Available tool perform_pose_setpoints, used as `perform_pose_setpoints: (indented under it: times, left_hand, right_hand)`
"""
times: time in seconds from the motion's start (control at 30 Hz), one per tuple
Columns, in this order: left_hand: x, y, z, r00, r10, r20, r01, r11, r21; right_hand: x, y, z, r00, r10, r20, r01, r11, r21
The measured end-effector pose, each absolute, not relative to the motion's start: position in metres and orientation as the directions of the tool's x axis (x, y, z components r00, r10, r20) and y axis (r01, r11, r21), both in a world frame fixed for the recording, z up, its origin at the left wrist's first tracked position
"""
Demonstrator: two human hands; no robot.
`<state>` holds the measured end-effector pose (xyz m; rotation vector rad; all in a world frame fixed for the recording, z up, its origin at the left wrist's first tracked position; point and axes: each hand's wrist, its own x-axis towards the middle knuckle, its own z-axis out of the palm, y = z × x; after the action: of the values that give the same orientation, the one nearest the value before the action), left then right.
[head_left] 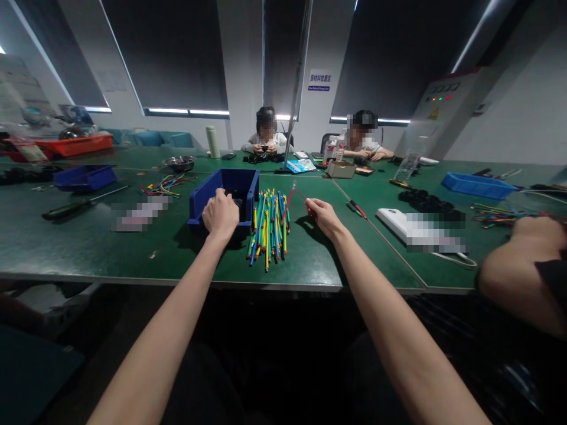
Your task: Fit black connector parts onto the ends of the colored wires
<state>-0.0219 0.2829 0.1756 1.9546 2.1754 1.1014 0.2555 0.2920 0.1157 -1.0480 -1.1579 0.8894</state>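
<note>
Currently right hand [323,215] pinches red wire [296,190] over bench [88,242], just right of pile [268,227]; left hand [220,213] curled into bin [197,206], grasp hidden; light pinch may drop wire; forearm could sweep pile off near edge.

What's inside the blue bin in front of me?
Inside the blue bin only bare inner walls show. The left hand on its front rim, with the front wall, hides the floor and any contents.
</note>
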Motion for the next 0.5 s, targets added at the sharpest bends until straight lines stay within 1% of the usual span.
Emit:
perform_pose_setpoints:
  times: [0.07, 0.13, 0.2, 0.27, 0.3, 0.37, 0.43, 0.5]
  left_hand:
    - [-0.019, 0.272, 0.179, -0.256, 0.801, 0.542, 0.800, -0.140, 0.584]
    - [-0.010, 0.257, 0.183, -0.301, 0.688, 0.660, 0.735, -0.274, 0.620]
    - [0.005, 0.242, 0.189, -0.277, 0.580, 0.766, 0.671, -0.454, 0.586]
    - [0.024, 0.233, 0.194, -0.153, 0.538, 0.829, 0.595, -0.620, 0.512]
    - [0.035, 0.232, 0.196, -0.079, 0.548, 0.833, 0.562, -0.666, 0.491]
    - [0.055, 0.240, 0.198, 0.062, 0.607, 0.792, 0.503, -0.704, 0.501]
    - [0.072, 0.258, 0.193, 0.183, 0.671, 0.719, 0.427, -0.713, 0.556]
    - [0.083, 0.280, 0.182, 0.276, 0.739, 0.614, 0.380, -0.671, 0.637]
  right_hand:
    - [0.261, 0.292, 0.115, 0.257, 0.930, 0.263, -0.120, 0.301, -0.946]
    - [0.264, 0.292, 0.114, 0.261, 0.932, 0.250, -0.156, 0.296, -0.942]
    - [0.265, 0.291, 0.115, 0.246, 0.940, 0.237, -0.168, 0.282, -0.945]
    - [0.265, 0.290, 0.117, 0.250, 0.945, 0.211, -0.196, 0.263, -0.945]
    - [0.266, 0.288, 0.119, 0.251, 0.950, 0.188, -0.225, 0.246, -0.943]
    - [0.267, 0.284, 0.123, 0.235, 0.964, 0.129, -0.313, 0.200, -0.928]
    - [0.267, 0.279, 0.127, 0.198, 0.975, 0.096, -0.414, 0.172, -0.894]
    - [0.267, 0.275, 0.132, 0.180, 0.978, 0.108, -0.481, 0.183, -0.857]
